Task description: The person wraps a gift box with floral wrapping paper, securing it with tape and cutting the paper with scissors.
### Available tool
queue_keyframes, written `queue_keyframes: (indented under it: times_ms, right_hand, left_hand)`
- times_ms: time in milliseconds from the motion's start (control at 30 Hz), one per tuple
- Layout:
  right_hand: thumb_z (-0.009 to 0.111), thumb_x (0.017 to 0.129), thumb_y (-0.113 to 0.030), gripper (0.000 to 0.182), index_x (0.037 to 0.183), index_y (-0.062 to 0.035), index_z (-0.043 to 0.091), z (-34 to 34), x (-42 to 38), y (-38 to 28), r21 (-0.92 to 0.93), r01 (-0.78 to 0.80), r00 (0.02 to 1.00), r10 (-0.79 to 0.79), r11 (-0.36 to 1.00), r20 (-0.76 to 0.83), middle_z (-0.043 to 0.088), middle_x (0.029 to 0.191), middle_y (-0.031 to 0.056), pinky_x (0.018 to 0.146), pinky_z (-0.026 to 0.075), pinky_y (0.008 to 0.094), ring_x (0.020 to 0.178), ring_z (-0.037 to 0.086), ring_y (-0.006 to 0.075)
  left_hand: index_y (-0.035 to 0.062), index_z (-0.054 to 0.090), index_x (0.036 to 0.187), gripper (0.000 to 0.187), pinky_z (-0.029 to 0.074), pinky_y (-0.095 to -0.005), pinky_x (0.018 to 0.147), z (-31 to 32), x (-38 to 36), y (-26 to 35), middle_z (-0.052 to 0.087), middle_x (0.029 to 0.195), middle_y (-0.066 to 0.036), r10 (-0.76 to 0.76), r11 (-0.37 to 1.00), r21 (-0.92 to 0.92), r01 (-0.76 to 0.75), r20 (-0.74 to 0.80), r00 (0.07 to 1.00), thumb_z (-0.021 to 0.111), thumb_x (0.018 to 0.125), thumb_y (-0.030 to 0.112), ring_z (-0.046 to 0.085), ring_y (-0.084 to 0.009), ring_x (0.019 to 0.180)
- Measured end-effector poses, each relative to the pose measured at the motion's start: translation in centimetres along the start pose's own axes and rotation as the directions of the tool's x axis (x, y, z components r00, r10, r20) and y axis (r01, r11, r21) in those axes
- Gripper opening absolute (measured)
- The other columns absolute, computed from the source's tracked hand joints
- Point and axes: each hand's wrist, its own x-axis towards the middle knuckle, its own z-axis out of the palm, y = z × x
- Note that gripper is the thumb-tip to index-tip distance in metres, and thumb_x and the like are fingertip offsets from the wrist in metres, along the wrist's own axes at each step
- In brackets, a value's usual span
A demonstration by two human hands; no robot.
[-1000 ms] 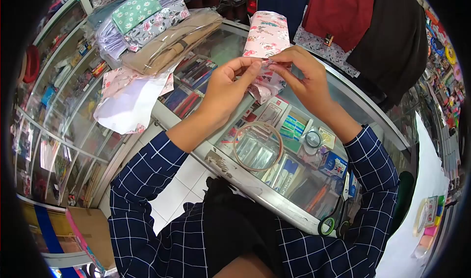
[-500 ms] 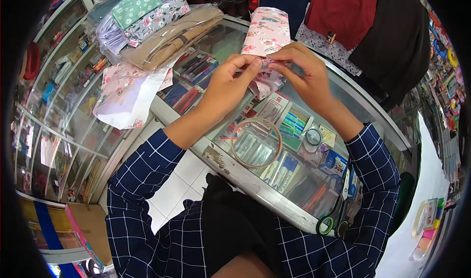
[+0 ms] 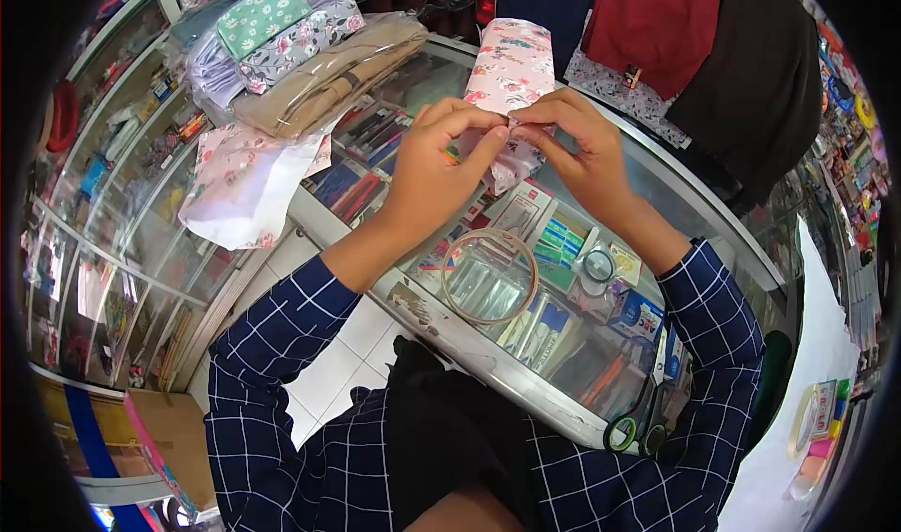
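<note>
A package in pink floral wrapping paper [image 3: 514, 63] lies on the glass counter, its near end toward me. My left hand [image 3: 449, 152] pinches the paper at that near end between thumb and fingers. Against it, fingertip to fingertip, my right hand [image 3: 580, 147] pinches the same spot from the other side. The folded paper end hangs just below my fingers, and the exact fold between them is hidden. Nearer to me on the glass lie a large roll of tape [image 3: 450, 293], a small tape roll [image 3: 599, 266] and scissors [image 3: 648, 405] with black and green handles.
Cut floral paper [image 3: 235, 204] hangs at the counter's left corner, beside plastic-wrapped brown cloth [image 3: 328, 86] and a green flowered bundle [image 3: 263, 14]. Dark and red garments [image 3: 657, 25] are at the back right. Boxes and stationery show under the counter's glass. Glass shelves [image 3: 103, 213] stand left.
Both hands have come slightly nearer to me and lower with the pinched paper end. The package has shifted a little toward me. The scissors and tape rolls have stayed put.
</note>
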Motion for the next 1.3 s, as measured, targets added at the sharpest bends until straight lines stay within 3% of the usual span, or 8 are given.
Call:
queue_keyframes:
  times_ms: [233, 367, 467, 567, 600, 867, 1100, 1300]
  right_hand:
    - [0.067, 0.080, -0.002, 0.016, 0.097, -0.0034, 0.066, 0.0, 0.1, -0.4, 0.012, -0.003, 1.000, 0.002, 1.000, 0.023, 0.062, 0.087, 0.0084, 0.069, 0.047, 0.0301, 0.079, 0.061, 0.0220]
    - [0.066, 0.081, -0.001, 0.015, 0.096, -0.0028, 0.066, 0.0, -0.1, -0.3, 0.025, -0.016, 0.999, 0.015, 1.000, 0.032, 0.061, 0.088, 0.0087, 0.069, 0.047, 0.0299, 0.079, 0.061, 0.0219]
    - [0.067, 0.081, -0.003, 0.014, 0.094, -0.0021, 0.065, 0.0, -0.2, -0.2, 0.021, -0.012, 0.999, 0.011, 1.000, 0.038, 0.061, 0.088, 0.0088, 0.069, 0.047, 0.0297, 0.079, 0.060, 0.0219]
    - [0.068, 0.081, -0.005, 0.012, 0.092, -0.0014, 0.065, 0.1, 0.1, -0.5, 0.028, -0.010, 0.999, 0.009, 1.000, 0.031, 0.061, 0.085, 0.0088, 0.068, 0.046, 0.0299, 0.078, 0.060, 0.0218]
    - [0.068, 0.081, -0.006, 0.012, 0.091, -0.0013, 0.064, 0.2, 0.3, -0.6, 0.036, -0.011, 1.000, 0.010, 0.999, 0.027, 0.061, 0.084, 0.0088, 0.068, 0.046, 0.0301, 0.077, 0.060, 0.0218]
    - [0.066, 0.081, -0.003, 0.008, 0.088, -0.0011, 0.062, 0.2, 0.7, -1.5, -0.019, 0.017, 0.999, -0.016, 1.000, 0.047, 0.058, 0.079, 0.0106, 0.068, 0.046, 0.0320, 0.076, 0.058, 0.0259]
    - [0.070, 0.075, -0.007, 0.027, 0.101, -0.0064, 0.063, -0.5, 1.1, -0.5, -0.132, 0.221, 0.965, -0.197, 0.966, 0.171, 0.059, 0.086, 0.0057, 0.073, 0.044, 0.0342, 0.081, 0.059, 0.0229]
    - [0.071, 0.071, -0.007, 0.031, 0.101, -0.0094, 0.064, -0.9, 0.6, -0.5, -0.178, 0.307, 0.928, -0.253, 0.935, 0.274, 0.061, 0.090, 0.0015, 0.078, 0.040, 0.0347, 0.085, 0.058, 0.0189]
  left_hand:
    - [0.0067, 0.069, 0.090, 0.013, 0.040, -0.0316, 0.078, -1.0, 0.6, 0.1, 0.061, 0.087, -0.004, 0.141, 0.972, 0.175, -0.157, 0.102, 0.985, 0.071, 0.080, 0.015, 0.051, -0.0219, 0.088]
    - [0.0056, 0.067, 0.090, 0.011, 0.041, -0.0312, 0.084, -1.1, 0.7, 0.2, 0.063, 0.089, -0.004, 0.078, 0.978, 0.188, -0.093, 0.086, 0.993, 0.071, 0.081, 0.010, 0.055, -0.0188, 0.094]
    - [0.0059, 0.066, 0.090, 0.012, 0.042, -0.0323, 0.086, -0.7, 0.7, 0.2, 0.063, 0.090, -0.005, -0.126, 0.992, 0.005, 0.126, 0.010, 0.992, 0.071, 0.080, 0.010, 0.056, -0.0193, 0.096]
    - [0.0053, 0.064, 0.090, 0.015, 0.043, -0.0334, 0.086, -0.8, 1.7, 0.1, 0.064, 0.090, -0.005, 0.232, 0.947, 0.242, -0.211, -0.061, 0.971, 0.073, 0.078, 0.010, 0.059, -0.0214, 0.091]
    - [0.0040, 0.064, 0.088, 0.015, 0.044, -0.0339, 0.084, -1.4, 1.9, -0.4, 0.065, 0.088, -0.006, 0.338, 0.885, 0.322, -0.335, 0.050, 0.940, 0.073, 0.077, 0.010, 0.060, -0.0238, 0.083]
    - [0.0036, 0.069, 0.089, 0.017, 0.046, -0.0345, 0.078, -2.2, 3.9, -2.6, 0.068, 0.087, -0.008, 0.403, 0.909, -0.018, -0.416, 0.283, 0.870, 0.069, 0.073, 0.004, 0.062, -0.0253, 0.084]
    - [0.0044, 0.070, 0.086, 0.016, 0.048, -0.0327, 0.074, -2.5, 4.6, -3.3, 0.069, 0.087, -0.008, 0.375, 0.922, -0.037, -0.385, 0.332, 0.866, 0.071, 0.070, 0.000, 0.064, -0.0228, 0.080]
    - [0.0087, 0.072, 0.090, 0.023, 0.048, -0.0335, 0.088, -2.4, 5.4, -4.7, 0.069, 0.093, -0.006, 0.387, 0.920, -0.113, -0.374, 0.401, 0.830, 0.066, 0.070, -0.002, 0.065, -0.0221, 0.094]
